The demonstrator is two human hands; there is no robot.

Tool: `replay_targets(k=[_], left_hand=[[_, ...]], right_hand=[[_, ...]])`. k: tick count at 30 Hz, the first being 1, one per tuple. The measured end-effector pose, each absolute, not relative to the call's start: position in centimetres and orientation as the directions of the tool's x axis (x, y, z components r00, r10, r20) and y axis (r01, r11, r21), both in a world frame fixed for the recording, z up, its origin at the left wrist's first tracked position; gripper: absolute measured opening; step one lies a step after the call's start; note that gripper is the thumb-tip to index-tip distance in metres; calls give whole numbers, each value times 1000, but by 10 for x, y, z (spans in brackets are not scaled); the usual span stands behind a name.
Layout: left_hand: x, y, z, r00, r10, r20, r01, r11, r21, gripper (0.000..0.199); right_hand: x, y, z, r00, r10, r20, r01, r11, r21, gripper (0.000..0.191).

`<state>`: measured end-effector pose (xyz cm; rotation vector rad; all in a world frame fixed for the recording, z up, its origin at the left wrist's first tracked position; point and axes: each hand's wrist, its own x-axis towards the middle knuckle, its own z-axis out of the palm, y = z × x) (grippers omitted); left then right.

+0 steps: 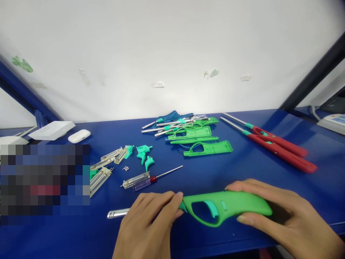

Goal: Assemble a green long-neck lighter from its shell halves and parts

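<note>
A green long-nosed lighter [231, 203] with a teal trigger lies level just above the front of the blue table, between my hands. My left hand [151, 219] is closed round its neck; the silver metal tube sticks out to the left beyond the fingers. On the handle's wide end, my right hand [285, 208] grips with the thumb below and the fingers on top. Behind the lighter, a screwdriver [159, 177] with a clear purplish handle and red collar rests beside a transparent fuel tank [136, 180].
Teal triggers [142, 153] and several clear tanks [101, 180] lie at left. Green casing halves [208, 148] and metal tubes [161, 131] are piled at the back. Two red lighters [280, 147] rest at right. A white earbud case [79, 136] sits at back left. The lower left is pixelated.
</note>
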<state>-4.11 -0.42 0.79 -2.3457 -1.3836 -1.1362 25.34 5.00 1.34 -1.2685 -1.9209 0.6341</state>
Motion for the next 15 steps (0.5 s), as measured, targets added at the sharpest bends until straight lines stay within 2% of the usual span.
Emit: replay_targets(k=[5, 9, 13, 15], left_hand=[[-37, -4, 6, 257, 670, 696, 812, -541, 221, 34], [-39, -7, 10, 271, 695, 666, 823, -526, 214, 36], [-41, -8, 18, 313, 669, 674, 815, -553, 170, 38], [-38, -5, 22, 327, 648, 688, 796, -581, 168, 35]], right_hand=[[254, 47, 9, -255, 914, 315, 571, 405, -714, 31], [264, 34, -3, -217, 933, 286, 641, 357, -679, 39], [280, 26, -12, -336, 912, 236, 723, 410, -556, 45], [287, 25, -14, -383, 891, 244, 726, 454, -516, 41]])
